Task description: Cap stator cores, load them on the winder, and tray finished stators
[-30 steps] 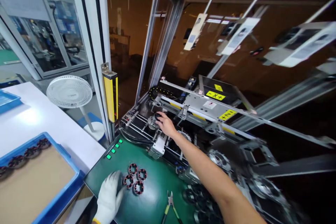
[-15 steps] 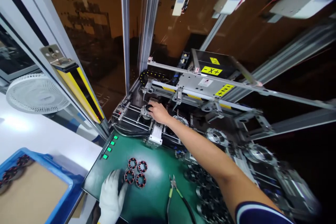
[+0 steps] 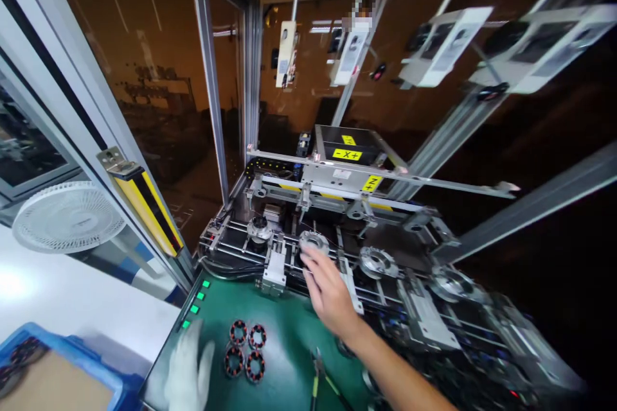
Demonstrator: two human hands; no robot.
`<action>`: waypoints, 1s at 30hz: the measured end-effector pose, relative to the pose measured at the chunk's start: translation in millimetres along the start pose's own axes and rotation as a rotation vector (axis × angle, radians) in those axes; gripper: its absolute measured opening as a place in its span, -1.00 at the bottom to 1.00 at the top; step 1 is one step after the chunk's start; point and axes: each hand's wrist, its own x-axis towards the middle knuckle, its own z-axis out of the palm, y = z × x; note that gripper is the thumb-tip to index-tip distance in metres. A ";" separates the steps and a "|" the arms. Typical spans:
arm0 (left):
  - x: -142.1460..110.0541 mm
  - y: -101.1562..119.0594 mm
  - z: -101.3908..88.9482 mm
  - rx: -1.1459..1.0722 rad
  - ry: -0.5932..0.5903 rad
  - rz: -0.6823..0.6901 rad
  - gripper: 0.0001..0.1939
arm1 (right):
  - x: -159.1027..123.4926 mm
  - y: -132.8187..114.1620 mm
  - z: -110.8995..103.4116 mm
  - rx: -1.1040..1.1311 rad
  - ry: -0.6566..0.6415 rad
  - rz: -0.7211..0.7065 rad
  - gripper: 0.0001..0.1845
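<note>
My right hand (image 3: 332, 298), bare, hangs over the machine with its fingers stretched out and nothing seen in them. Its fingertips come close to a round metal fixture (image 3: 314, 241), and I cannot tell whether they touch it. To the left, another round fixture (image 3: 260, 231) has a dark part in its top. My left hand (image 3: 186, 372), in a white glove, lies open on the green mat (image 3: 284, 334), slightly blurred, just below the lit green squares (image 3: 194, 309). Beside it sit several ring-shaped motor stators (image 3: 234, 360) with black and copper-coloured windings.
Diagonal cutters (image 3: 317, 366) lie on the mat. More round fixtures (image 3: 378, 263) stand to the right. A barred metal frame (image 3: 342, 189) crosses behind them. At left are a yellow-and-black sensor post (image 3: 147, 212), a white fan (image 3: 67, 217) and a blue tray (image 3: 113, 380) holding stators.
My right hand has left the leftmost fixture and moved right and nearer to me. My left hand has shifted slightly left, away from the stators. The view has tilted upward.
</note>
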 end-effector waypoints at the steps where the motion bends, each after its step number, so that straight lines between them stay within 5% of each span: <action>1: 34.1 11.7 -8.9 0.017 0.014 0.085 -0.46 | -30.3 -8.7 -10.4 -0.002 0.039 -0.006 -0.60; 6: 210.8 110.4 -18.5 0.091 -0.203 0.482 -0.44 | -149.7 -50.5 -42.9 -0.091 0.007 0.068 -0.64; 10: 279.5 167.7 2.9 0.143 -0.322 0.596 -0.49 | -203.0 -69.9 -62.1 -0.184 0.054 0.145 -0.62; 17: 289.9 175.3 0.1 0.265 -0.497 0.703 -0.43 | -276.1 -123.2 -115.8 -0.276 0.095 0.527 -0.53; 22: 285.1 168.9 9.4 0.302 -0.555 0.702 -0.23 | -320.9 -161.2 -122.7 -0.264 0.125 0.783 -0.54; 26: 293.8 170.8 12.4 0.298 -0.640 0.613 -0.06 | -330.0 -138.0 -106.4 -0.270 -0.002 0.840 -0.64; 30: 302.6 188.8 -17.2 0.215 -0.649 0.596 -0.09 | -305.4 -75.6 -84.9 -0.209 -0.169 0.815 -0.67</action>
